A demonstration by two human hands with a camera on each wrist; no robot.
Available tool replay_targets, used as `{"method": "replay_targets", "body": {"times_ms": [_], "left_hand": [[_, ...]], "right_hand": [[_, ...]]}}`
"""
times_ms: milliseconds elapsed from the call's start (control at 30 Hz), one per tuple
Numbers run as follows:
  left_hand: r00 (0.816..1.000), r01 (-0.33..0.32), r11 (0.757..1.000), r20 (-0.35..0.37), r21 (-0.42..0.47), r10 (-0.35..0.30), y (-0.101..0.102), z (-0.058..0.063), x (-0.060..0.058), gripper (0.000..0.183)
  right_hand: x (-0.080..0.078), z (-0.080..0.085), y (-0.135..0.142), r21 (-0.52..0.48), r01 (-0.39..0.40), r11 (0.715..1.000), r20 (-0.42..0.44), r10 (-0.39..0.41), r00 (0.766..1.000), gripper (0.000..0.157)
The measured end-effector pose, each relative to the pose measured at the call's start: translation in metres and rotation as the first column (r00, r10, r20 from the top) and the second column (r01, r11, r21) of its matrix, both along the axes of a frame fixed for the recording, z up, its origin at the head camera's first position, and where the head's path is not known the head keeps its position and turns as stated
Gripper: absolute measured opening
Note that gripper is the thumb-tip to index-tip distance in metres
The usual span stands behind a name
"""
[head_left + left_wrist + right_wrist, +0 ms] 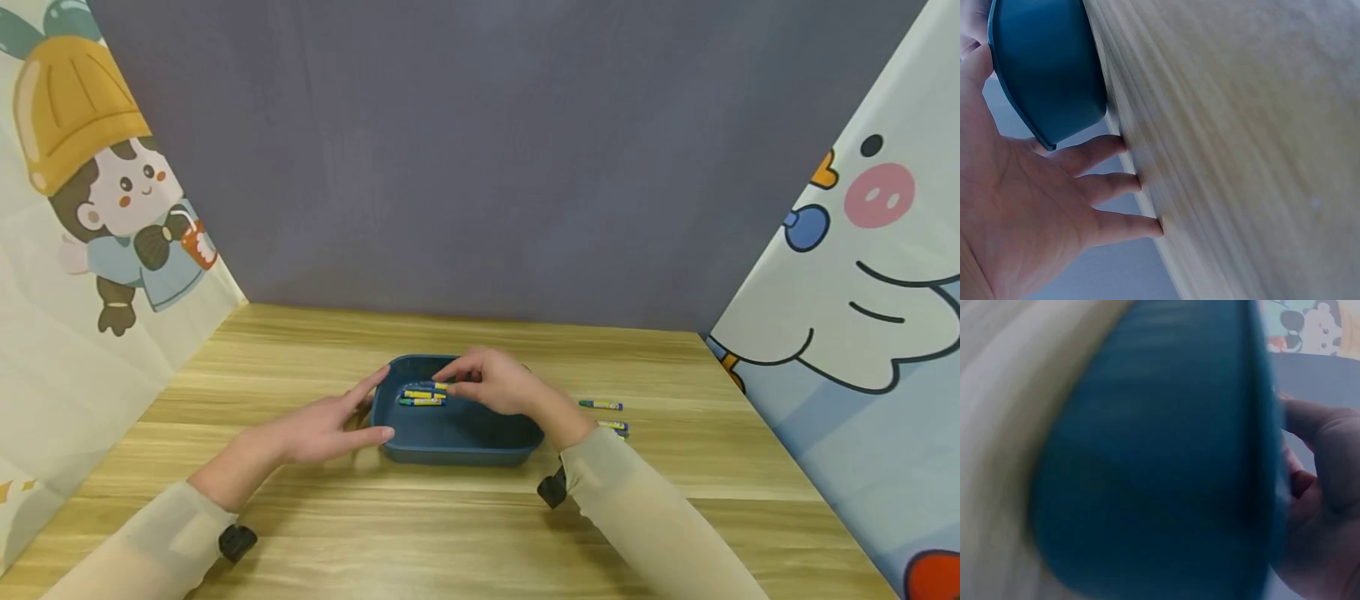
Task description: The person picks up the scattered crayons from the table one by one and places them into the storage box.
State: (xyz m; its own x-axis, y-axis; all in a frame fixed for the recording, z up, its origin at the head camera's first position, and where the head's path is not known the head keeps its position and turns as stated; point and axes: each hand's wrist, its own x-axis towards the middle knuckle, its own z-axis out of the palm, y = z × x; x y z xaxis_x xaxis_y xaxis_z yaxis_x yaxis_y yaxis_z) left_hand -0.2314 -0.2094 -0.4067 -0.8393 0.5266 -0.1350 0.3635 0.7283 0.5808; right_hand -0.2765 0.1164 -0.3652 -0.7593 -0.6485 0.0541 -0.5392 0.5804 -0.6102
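A dark blue tray (457, 457) stands on the table with crayons lying at the left of its floor. The green-tipped crayon (422, 402) is nearest the front, with another yellow-and-blue crayon (423, 394) just behind it. My right hand (495, 383) reaches over the tray and pinches a third crayon (440, 386) between thumb and fingertips, beside those two. My left hand (318, 427) spreads around the tray's left end, thumb by the front corner. In the left wrist view, three fingertips (1154, 226) of it touch the tabletop next to the tray. The right wrist view is blurred, the tray hiding the fingertips.
To the right of the tray, a green-tipped crayon (600, 405) lies on the wooden table (315, 533). More crayons (613, 426) lie nearer the front, partly behind my right sleeve. A grey panel (465, 167) stands along the back, with printed cartoon sheets at both sides.
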Motion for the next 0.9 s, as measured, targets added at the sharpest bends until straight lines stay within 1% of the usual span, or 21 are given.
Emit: {"method": "replay_targets", "body": {"times_ms": [167,333,467,600,767,900], "left_hand": [[1.000,0.002,1.000,0.010,-0.004,-0.002,-0.001,-0.001,0.000,0.100],[1.000,0.000,1.000,0.014,-0.001,0.000,-0.001,-0.001,0.000,0.099],[1.000,-0.001,1.000,-0.002,-0.009,0.001,0.000,-0.002,-0.001,0.099],[1.000,0.003,1.000,-0.002,-0.008,-0.003,0.001,-0.003,-0.001,0.099],[1.000,0.008,1.000,-0.006,0.007,-0.008,0.000,-0.003,-0.001,0.099],[1.000,0.004,1.000,-0.008,0.005,-0.004,0.000,-0.002,-0.001,0.100]], "right_hand": [[-0.003,-0.013,-0.019,0.055,-0.001,0.998,-0.023,0.002,1.000,0.027],[-0.006,-0.026,-0.032,0.129,0.023,0.991,-0.052,-0.016,0.998,0.026],[-0.007,-0.036,-0.038,0.163,0.037,0.986,-0.066,-0.026,0.997,0.025],[-0.009,-0.044,-0.039,0.178,0.055,0.983,-0.087,-0.040,0.995,0.025],[-0.010,-0.047,-0.043,0.184,0.055,0.981,-0.123,-0.033,0.992,0.025],[-0.011,-0.050,-0.047,0.211,0.064,0.975,-0.128,-0.037,0.991,0.023]]}}
